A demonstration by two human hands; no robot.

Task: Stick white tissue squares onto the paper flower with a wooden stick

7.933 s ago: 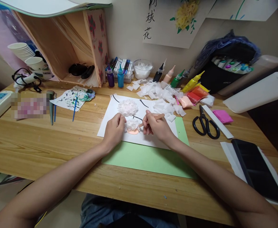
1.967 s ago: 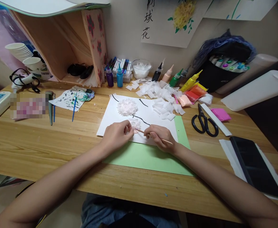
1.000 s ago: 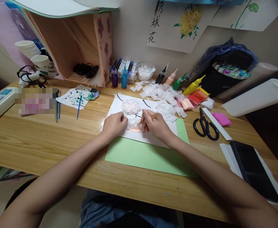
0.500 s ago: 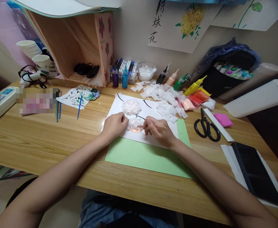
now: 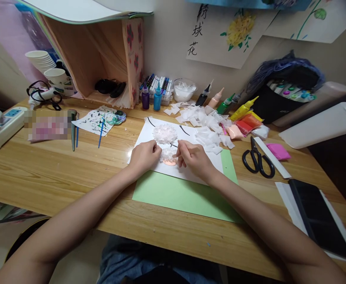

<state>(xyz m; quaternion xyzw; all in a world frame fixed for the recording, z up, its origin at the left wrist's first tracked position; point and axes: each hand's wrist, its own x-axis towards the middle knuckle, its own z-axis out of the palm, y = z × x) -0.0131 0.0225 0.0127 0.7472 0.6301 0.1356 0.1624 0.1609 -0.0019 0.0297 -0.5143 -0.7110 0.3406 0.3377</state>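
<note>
My left hand point(image 5: 143, 156) rests on the white sheet point(image 5: 161, 173), its fingers curled at the left edge of a lower white paper flower point(image 5: 168, 153). What those fingers hold, if anything, is hidden. Just right of that flower, my right hand point(image 5: 195, 159) pinches a thin wooden stick, now mostly covered by the fingers. A peach-coloured patch point(image 5: 169, 162) shows below the lower flower. Above it sits a fuller white ruffled flower point(image 5: 164, 134). Dark curved lines are drawn on the sheet, which lies over green paper point(image 5: 184, 197).
Cut white tissue pieces point(image 5: 206, 138) lie right of the flowers. Behind stand paint bottles point(image 5: 157, 98) and a bowl point(image 5: 184, 90). To the right are black scissors point(image 5: 258, 159) and a black tray point(image 5: 317, 217). Paintbrushes point(image 5: 101, 132) lie left.
My right hand has turned and lifted slightly, and the stick that stuck out across its fingers is now mostly hidden. My left hand stays by the lower flower. The view has shifted slightly.
</note>
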